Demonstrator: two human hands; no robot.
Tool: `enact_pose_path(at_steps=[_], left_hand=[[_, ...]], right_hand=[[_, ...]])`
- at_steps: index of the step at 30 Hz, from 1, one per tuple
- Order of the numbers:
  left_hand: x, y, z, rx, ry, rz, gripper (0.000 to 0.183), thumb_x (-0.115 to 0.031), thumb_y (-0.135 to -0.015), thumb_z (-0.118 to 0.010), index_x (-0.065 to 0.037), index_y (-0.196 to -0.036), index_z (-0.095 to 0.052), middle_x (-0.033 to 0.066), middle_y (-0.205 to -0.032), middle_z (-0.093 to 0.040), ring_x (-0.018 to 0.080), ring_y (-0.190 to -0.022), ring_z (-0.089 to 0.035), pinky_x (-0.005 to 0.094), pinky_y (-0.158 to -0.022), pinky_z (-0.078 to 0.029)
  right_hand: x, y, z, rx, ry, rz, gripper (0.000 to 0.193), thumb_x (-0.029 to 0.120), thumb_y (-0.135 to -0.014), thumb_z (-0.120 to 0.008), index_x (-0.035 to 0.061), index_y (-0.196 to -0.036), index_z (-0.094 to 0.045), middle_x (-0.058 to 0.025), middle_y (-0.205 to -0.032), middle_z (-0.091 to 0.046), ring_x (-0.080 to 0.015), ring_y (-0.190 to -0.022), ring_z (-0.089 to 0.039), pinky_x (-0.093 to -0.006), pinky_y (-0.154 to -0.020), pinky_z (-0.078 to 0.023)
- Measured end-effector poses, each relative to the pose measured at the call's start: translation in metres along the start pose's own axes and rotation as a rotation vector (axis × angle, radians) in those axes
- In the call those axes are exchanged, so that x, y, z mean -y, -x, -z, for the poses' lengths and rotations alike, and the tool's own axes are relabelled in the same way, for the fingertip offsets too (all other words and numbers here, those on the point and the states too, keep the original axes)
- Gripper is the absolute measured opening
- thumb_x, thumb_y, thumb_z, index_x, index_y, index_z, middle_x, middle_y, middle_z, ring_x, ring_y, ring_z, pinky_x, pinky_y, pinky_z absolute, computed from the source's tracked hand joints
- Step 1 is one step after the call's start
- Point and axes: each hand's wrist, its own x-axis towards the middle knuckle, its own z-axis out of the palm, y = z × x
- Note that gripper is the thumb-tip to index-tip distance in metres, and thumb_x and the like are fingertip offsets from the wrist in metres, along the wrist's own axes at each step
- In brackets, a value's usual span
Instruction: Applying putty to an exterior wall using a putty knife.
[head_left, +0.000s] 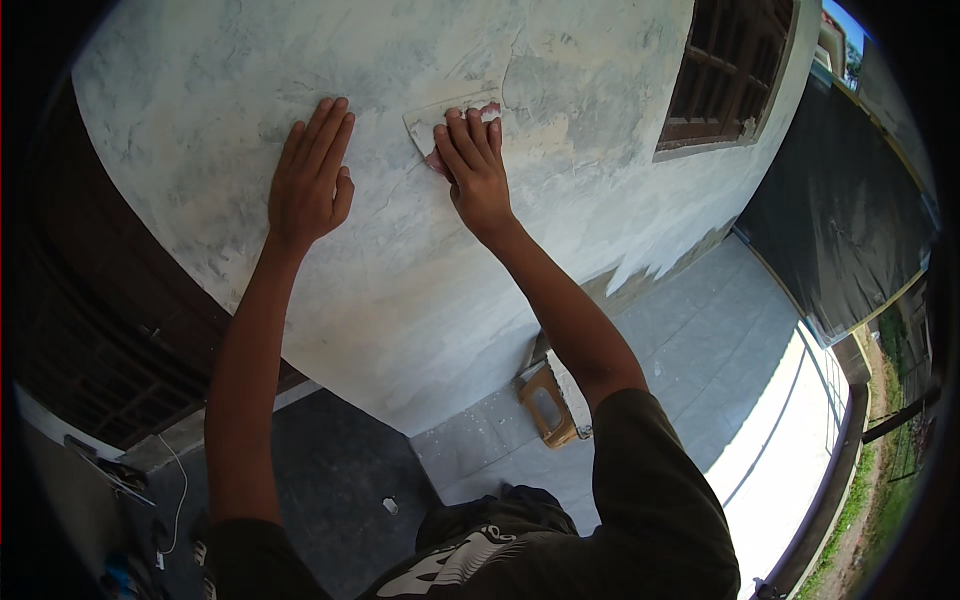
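Note:
My left hand (308, 185) lies against the patchy white and grey plastered wall (380, 260), its fingers stretched out and holding nothing. To its right, my right hand (475, 170) grips a flat putty scraper (425, 117) and presses it to the wall. The scraper is pale and smeared with filler, with reddish patches showing near my fingers. My fingers lie over its face, and the thumb's grip is partly hidden. A thin crack or ridge line runs up the wall just above the scraper.
A barred brown window (725, 70) is set in the wall at upper right. Below stands a brown and white box (550, 408) on grey floor tiles (690, 320). Dark sheeting (850, 200) hangs at right. A dark wooden door (110, 300) and a white cable (183, 490) are at left.

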Motion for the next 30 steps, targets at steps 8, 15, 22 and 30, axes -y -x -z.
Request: enact_pose_path(at_steps=[8,15,22,30], left_hand=[[-0.003,0.008,0.006,0.092,-0.139,0.039,0.059,-0.014,-0.091,-0.047,-0.001,-0.148,-0.045,0.0097,-0.159,-0.039,0.0224,-0.150,-0.033,0.0431,-0.123,-0.022],[-0.014,-0.002,0.001,0.085,-0.179,0.035,0.058,-0.015,-0.092,-0.047,-0.002,-0.149,-0.044,0.0084,-0.160,-0.039,0.0217,-0.150,-0.033,0.0414,-0.123,-0.022],[-0.010,0.002,0.002,0.082,-0.131,0.046,0.058,-0.012,-0.092,-0.048,-0.002,-0.149,-0.044,0.0103,-0.160,-0.039,0.0249,-0.149,-0.033,0.0436,-0.121,-0.025],[-0.008,0.005,-0.001,0.057,-0.149,0.042,0.058,-0.011,-0.090,-0.050,-0.003,-0.147,-0.047,0.0081,-0.158,-0.041,0.0218,-0.148,-0.035,0.0401,-0.121,-0.026]], right_hand=[[0.026,0.166,0.054,0.538,-0.116,-0.113,0.037,0.010,-0.094,-0.063,0.0049,-0.131,-0.060,-0.0140,-0.142,-0.057,-0.0345,-0.135,-0.050,-0.0511,-0.113,-0.036],[0.036,0.176,0.121,0.515,-0.621,-0.915,0.027,0.002,-0.095,-0.060,-0.0042,-0.122,-0.064,-0.0221,-0.104,-0.073,-0.0212,-0.098,-0.072,-0.0311,-0.084,-0.054],[0.018,0.003,0.098,0.009,-0.357,-0.636,0.029,0.001,-0.098,-0.056,-0.0098,-0.126,-0.061,-0.0251,-0.107,-0.072,-0.0307,-0.101,-0.072,-0.0340,-0.088,-0.055],[0.037,-0.050,0.039,-0.049,-0.152,-0.495,0.011,-0.002,-0.098,-0.053,-0.0111,-0.100,-0.059,-0.0310,-0.096,-0.065,-0.0483,-0.090,-0.063,-0.0458,-0.077,-0.055]])
